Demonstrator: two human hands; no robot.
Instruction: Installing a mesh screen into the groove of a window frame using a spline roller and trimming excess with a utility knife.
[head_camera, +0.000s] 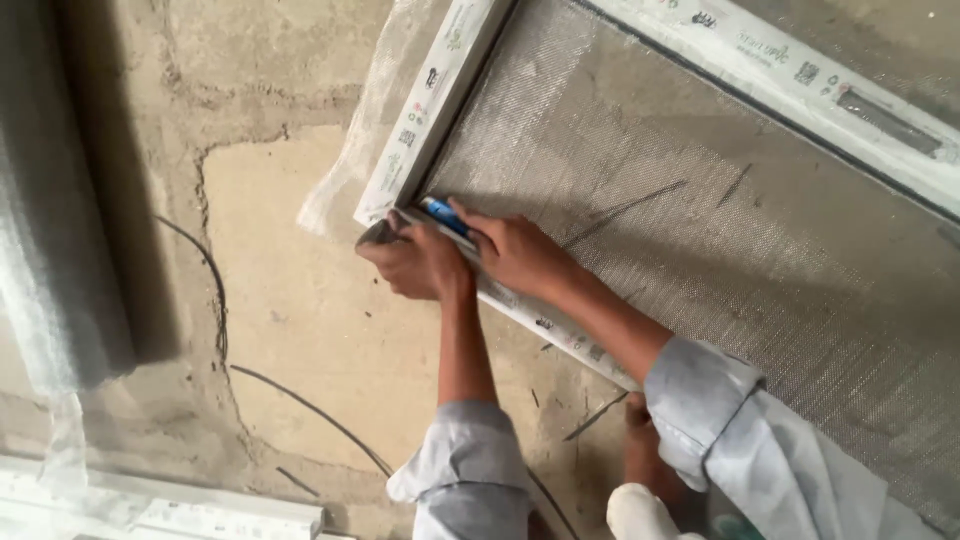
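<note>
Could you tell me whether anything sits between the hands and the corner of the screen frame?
Nothing visible does. The right hand already presses a blue-handled tool into the white frame corner, and the left hand grips the frame edge beside it.

Bare concrete floor (300, 300), rough and mottled, with a paler tan patch edged by cracks. Thin dark wires (300, 400) trailing across it. At left, a grey roll of mesh (60, 230), upright in shadow. Along the bottom left edge, a white profile (200, 510) under a scrap of clear film (65, 450). Soft, even daylight, faint shadows, dust and small debris scattered over the surface.
</note>
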